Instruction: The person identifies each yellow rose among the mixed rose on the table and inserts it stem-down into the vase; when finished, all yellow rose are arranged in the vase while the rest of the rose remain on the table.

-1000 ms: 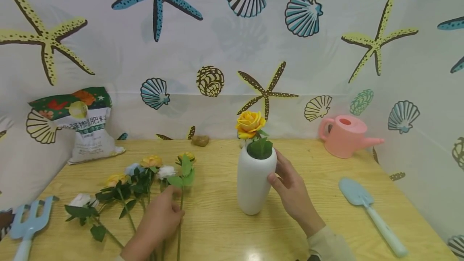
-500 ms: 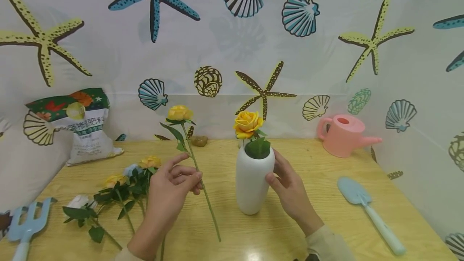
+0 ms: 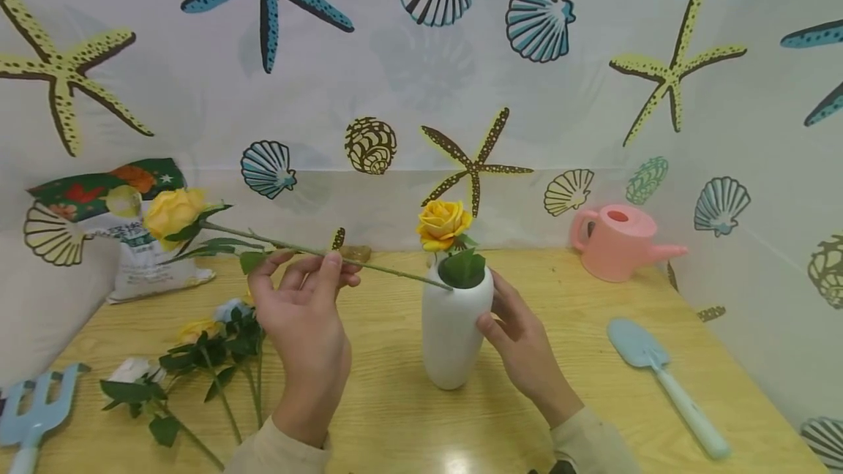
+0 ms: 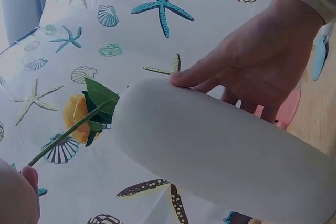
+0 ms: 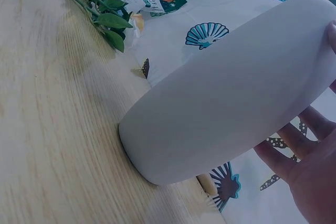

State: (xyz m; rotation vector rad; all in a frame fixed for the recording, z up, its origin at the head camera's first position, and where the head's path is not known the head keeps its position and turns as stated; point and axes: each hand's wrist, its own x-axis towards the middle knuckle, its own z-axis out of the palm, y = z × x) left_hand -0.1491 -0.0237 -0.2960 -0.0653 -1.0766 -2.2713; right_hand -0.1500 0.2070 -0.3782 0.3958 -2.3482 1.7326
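My left hand [image 3: 306, 328] pinches the stem of a yellow rose [image 3: 174, 214] between thumb and fingers. The rose lies tilted, bloom to the left, its cut end at the mouth of a white vase [image 3: 456, 335]; whether it touches the rim I cannot tell. Upright on the table, the vase is gripped at its right side by my right hand [image 3: 527, 350], thumb in front and fingers behind. Another yellow rose [image 3: 444, 224] with green leaves stands in it. The left wrist view shows the stem [image 4: 68, 134] crossing in front of that rose's leaves.
Several loose roses [image 3: 217, 357] lie on the table's left, beside a light blue hand fork [image 3: 39, 408]. Behind them leans a fertilizer bag [image 3: 154, 269]. A small stone [image 3: 358, 253] sits at the back. A pink watering can [image 3: 615, 243] and a blue trowel [image 3: 665, 379] are on the right.
My left hand has picked the yellow rose up from the table, lifted it and turned it from upright to nearly level, cut end toward the vase. My right hand has stayed on the vase.
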